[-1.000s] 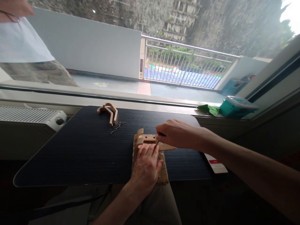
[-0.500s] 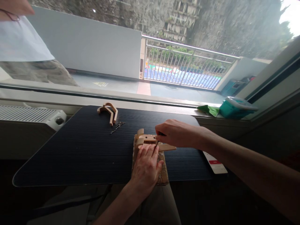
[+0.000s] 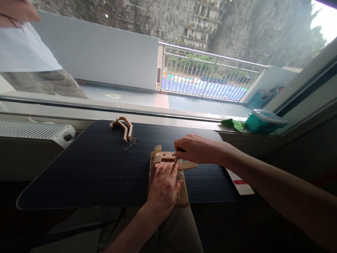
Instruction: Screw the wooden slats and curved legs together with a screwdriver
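A wooden assembly [image 3: 168, 155] with curved upright ends and dark holes lies on a worn, tan block [image 3: 183, 198] at the table's front edge. My left hand [image 3: 165, 181] presses over the near wooden bar [image 3: 188, 165], its fingers laid forward and its thumb at the right. Above that bar, my right hand [image 3: 193, 149] is closed around a dark tool [image 3: 181, 150] with a thin shaft pointing down at the wood beside my left fingertips. The fist hides most of the tool, so its exact kind does not show.
On the dark table [image 3: 79, 175] lie two curved wooden pieces [image 3: 123, 126] and several metal screws or bolts [image 3: 132, 143]. A white and red card [image 3: 240, 182] is under my right forearm. The windowsill bears a green cloth [image 3: 233, 124] and a teal box [image 3: 264, 122]. A person [image 3: 28, 52] stands beyond the glass.
The view has shifted very slightly. Both hands and the wooden parts keep nearly the same places, and the tool stays in my right hand.
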The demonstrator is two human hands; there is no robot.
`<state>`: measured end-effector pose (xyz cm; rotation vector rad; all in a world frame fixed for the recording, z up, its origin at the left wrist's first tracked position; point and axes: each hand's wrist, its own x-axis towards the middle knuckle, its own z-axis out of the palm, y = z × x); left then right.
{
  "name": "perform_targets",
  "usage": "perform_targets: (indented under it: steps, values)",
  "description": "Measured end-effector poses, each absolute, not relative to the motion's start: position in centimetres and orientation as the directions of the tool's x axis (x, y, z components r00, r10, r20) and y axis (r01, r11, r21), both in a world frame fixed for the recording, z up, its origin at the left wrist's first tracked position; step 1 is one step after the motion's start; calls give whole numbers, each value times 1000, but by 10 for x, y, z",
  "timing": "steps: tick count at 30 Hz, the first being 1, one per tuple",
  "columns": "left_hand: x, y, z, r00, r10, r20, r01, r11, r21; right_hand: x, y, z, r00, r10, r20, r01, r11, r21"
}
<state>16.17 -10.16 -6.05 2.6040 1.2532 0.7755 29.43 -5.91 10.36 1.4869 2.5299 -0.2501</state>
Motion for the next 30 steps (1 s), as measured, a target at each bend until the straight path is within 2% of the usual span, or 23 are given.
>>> perform_targets:
  steps: [12,19,24,26,30]
  values:
    - [162,-102,-59,513,770,380,697,-632,338,286,-59,102,-501,834,-231,859,511,-18]
    - [163,-103,-57,513,778,364,711,-622,328,294,-63,105,-465,839,-285,880,474,-39]
    - [164,-103,-56,527,776,347,715,-625,312,296,-65,104,-354,906,-231,922,380,79]
    - [163,-103,-55,529,773,350,716,-628,304,297,-65,107,-383,897,-220,907,410,92]
    - [163,-103,-56,527,773,355,721,-627,296,297,-66,111,-493,836,-243,859,512,20]
